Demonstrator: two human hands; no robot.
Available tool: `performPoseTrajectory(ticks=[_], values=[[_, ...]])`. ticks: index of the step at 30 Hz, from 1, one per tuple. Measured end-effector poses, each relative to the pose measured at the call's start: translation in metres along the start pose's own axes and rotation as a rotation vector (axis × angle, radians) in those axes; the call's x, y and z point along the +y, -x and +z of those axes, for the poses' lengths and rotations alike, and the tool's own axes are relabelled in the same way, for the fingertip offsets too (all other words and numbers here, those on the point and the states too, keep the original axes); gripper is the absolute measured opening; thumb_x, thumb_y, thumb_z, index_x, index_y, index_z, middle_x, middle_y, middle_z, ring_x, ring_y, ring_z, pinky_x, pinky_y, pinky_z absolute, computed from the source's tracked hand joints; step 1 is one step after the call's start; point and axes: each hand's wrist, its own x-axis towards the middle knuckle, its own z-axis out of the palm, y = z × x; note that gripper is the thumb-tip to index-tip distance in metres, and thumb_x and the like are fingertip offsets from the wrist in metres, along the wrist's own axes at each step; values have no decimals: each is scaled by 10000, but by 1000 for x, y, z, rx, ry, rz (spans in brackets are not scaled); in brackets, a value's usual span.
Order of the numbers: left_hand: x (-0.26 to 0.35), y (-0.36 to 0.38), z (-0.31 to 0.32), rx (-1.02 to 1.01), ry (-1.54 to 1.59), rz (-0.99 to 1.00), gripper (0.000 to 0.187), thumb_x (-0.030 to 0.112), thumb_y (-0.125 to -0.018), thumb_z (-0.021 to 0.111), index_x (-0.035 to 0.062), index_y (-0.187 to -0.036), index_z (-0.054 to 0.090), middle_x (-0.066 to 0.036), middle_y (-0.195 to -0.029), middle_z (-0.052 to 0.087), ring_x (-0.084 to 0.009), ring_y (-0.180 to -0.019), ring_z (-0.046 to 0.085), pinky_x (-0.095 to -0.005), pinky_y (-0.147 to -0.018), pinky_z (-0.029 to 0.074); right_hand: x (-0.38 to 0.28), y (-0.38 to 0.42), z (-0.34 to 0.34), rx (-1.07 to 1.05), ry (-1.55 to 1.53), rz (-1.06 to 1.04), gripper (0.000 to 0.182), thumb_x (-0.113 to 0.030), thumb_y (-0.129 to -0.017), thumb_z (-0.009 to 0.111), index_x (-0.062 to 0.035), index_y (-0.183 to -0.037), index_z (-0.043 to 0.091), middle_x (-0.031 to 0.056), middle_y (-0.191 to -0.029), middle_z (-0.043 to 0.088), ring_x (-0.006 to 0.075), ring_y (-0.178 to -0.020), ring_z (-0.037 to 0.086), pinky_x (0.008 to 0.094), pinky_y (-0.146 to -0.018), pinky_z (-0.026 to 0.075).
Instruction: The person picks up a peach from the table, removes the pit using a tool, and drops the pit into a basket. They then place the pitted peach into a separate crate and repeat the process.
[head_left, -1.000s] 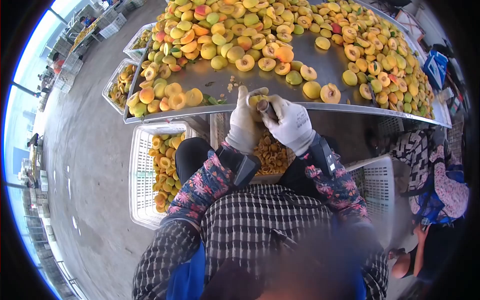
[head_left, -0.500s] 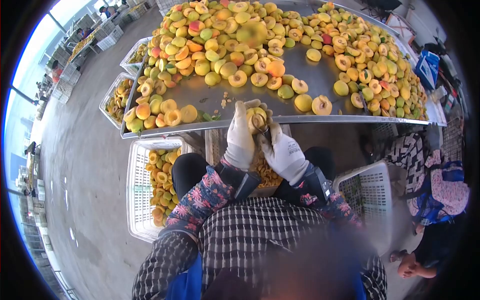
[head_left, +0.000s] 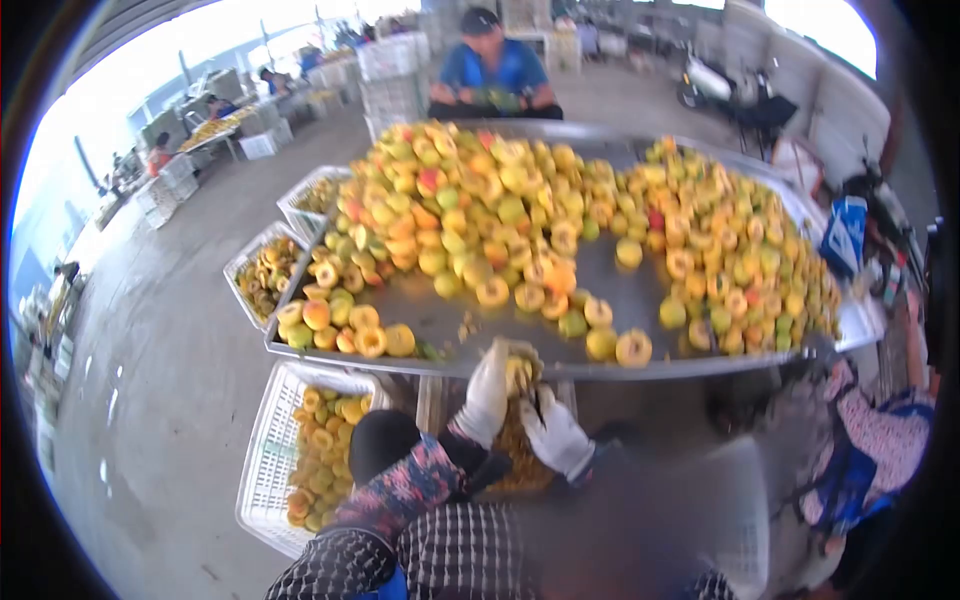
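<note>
My left hand point(head_left: 486, 396), in a white glove, is closed around a yellow peach point(head_left: 519, 374) at the near edge of the metal table point(head_left: 640, 370). Just below and to the right, my gloved right hand point(head_left: 556, 436) is closed on a small metal pitting tool point(head_left: 537, 402), its end against the fruit. Motion blur hides the exact contact. Halved peaches point(head_left: 480, 200) are heaped across the table, with a few halves near its front edge. Under my hands, a container point(head_left: 520, 455) between my knees holds cut pieces.
A white crate point(head_left: 258, 450) of peach halves stands at my left knee. Two more filled crates point(head_left: 245, 285) point(head_left: 300, 205) line the table's left side. Across the table sits a person point(head_left: 490, 70) in blue; another person point(head_left: 885, 450) is at my right.
The view has tilted up, so the table sits lower and the person opposite has come into sight. Both hands keep their hold on the peach and the pitting tool.
</note>
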Motion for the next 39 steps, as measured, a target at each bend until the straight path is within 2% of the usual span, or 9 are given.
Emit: performPoseTrajectory(ticks=[9,15,21,23,28,31,34,37,39], values=[[7,0,-10,108,47,-258,492,400,-1013,426,-13,-830,619,-121,-785,649,-219,-691,644,-327,-661,536,0,4,-5,-236,67,154,368,-203,-952,523,58,-1199,446,305,-871,614,470,-844,611,483,-652,475],[4,1,-17,-21,-140,-106,489,402,-997,483,-32,-821,622,-150,-826,659,-245,-716,662,-324,-669,538,-6,5,-8,-246,-136,136,409,-211,-968,493,42,-1283,426,306,-920,623,477,-934,607,452,-773,497],[20,-2,-14,-95,-243,-326,544,436,-1007,419,-45,-919,659,-142,-832,684,-210,-736,651,-318,-692,529,8,3,-16,-216,-4,82,258,-191,-930,575,-8,-1111,557,246,-836,630,430,-772,621,459,-644,490],[20,1,-6,-18,-211,-198,584,479,-1006,397,-49,-947,641,-163,-863,685,-220,-750,658,-324,-719,536,-5,3,-17,-78,207,56,234,-199,-932,575,-7,-1063,545,244,-835,628,421,-773,620,448,-634,483],[10,13,0,66,-154,-119,630,516,-1007,359,-47,-925,627,-188,-874,681,-242,-749,658,-328,-703,531,-1,14,-2,-129,-163,130,290,-280,-969,532,3,-1029,517,243,-803,624,451,-771,602,464,-638,457],[12,9,-4,29,-266,-139,648,540,-996,370,-50,-909,624,-198,-853,676,-258,-737,651,-340,-695,529,-2,16,-5,-210,-201,217,279,-268,-974,529,9,-1007,516,207,-791,641,410,-729,623,464,-652,460],[11,9,-7,-9,-267,-176,661,554,-987,382,-54,-886,618,-204,-826,671,-269,-733,647,-345,-694,529,4,16,14,-32,-380,56,283,-319,-987,520,-37,-987,541,92,-699,617,252,-570,592,383,-540,452],[9,10,-2,-1,-149,-108,638,548,-970,438,-46,-825,621,-194,-798,669,-260,-728,656,-349,-689,555,-17,19,-2,-345,-1084,786,312,-388,-1002,490,-83,-983,550,-16,-643,491,111,-469,439,276,-427,342],[7,12,2,27,-79,-100,623,548,-958,472,-39,-809,620,-187,-793,667,-257,-726,660,-355,-689,570,-22,19,-3,-311,-1151,835,334,-450,-989,489,-127,-943,561,-31,-603,443,71,-404,339,213,-377,256]])
